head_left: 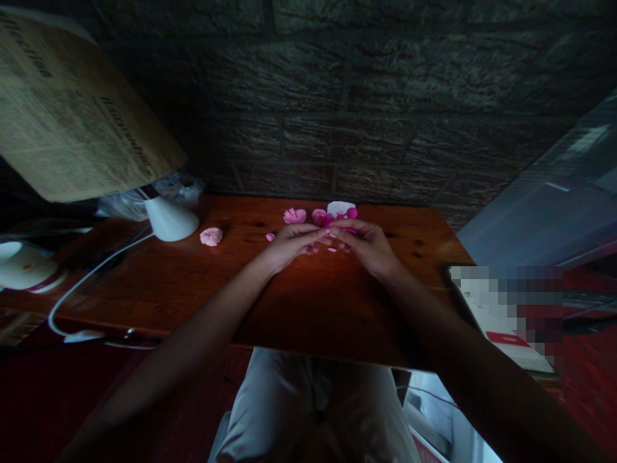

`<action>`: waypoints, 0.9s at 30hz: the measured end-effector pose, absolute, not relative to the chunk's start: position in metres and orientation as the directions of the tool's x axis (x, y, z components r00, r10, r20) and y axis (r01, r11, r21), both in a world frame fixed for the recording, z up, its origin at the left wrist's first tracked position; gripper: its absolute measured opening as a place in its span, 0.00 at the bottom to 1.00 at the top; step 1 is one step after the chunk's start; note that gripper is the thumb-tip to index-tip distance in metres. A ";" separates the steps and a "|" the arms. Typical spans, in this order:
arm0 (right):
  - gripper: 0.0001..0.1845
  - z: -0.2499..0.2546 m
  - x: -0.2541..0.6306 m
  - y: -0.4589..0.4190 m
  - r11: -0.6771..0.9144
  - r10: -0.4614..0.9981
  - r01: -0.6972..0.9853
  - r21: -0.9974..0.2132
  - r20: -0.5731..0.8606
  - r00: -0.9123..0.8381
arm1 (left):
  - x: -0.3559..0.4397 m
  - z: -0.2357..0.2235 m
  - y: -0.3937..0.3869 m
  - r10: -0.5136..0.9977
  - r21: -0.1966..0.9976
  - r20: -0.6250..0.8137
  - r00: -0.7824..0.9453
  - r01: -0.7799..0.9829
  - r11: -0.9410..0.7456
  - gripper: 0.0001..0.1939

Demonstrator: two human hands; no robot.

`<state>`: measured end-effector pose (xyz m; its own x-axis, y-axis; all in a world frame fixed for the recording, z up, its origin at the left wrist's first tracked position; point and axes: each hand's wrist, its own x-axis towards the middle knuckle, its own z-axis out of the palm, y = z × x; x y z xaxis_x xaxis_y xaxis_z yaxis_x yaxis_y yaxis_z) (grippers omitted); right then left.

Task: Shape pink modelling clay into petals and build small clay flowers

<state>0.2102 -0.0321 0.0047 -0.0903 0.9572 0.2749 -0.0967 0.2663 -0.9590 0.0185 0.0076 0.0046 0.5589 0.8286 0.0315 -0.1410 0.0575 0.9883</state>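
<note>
Over the far half of the wooden table, my left hand and my right hand meet at the fingertips. Both are closed in a pinch on a small pink piece, mostly covered by the fingers; its material is hard to tell. Just behind the hands lie a pink ruffled flower-like piece, a rounder pink piece and a white piece with a deep pink disc at its edge. Small pink bits lie near the hands.
A pale pink lump sits left on the table, beside a lamp with a white base and a newsprint shade. A white cup lies far left. A white cord crosses the left edge. Behind stands a brick wall.
</note>
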 end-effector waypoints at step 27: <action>0.25 0.005 0.213 -0.032 0.303 0.948 0.102 -0.948 0.289 -0.132 | 0.017 0.007 0.007 0.838 0.987 0.152 0.524 -0.034 -0.158 0.15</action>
<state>0.2135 -0.0319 0.0051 -0.1324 0.9483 0.2885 0.1019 0.3026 -0.9477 0.0173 0.0066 0.0073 0.5240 0.8380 0.1521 -0.0342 -0.1577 0.9869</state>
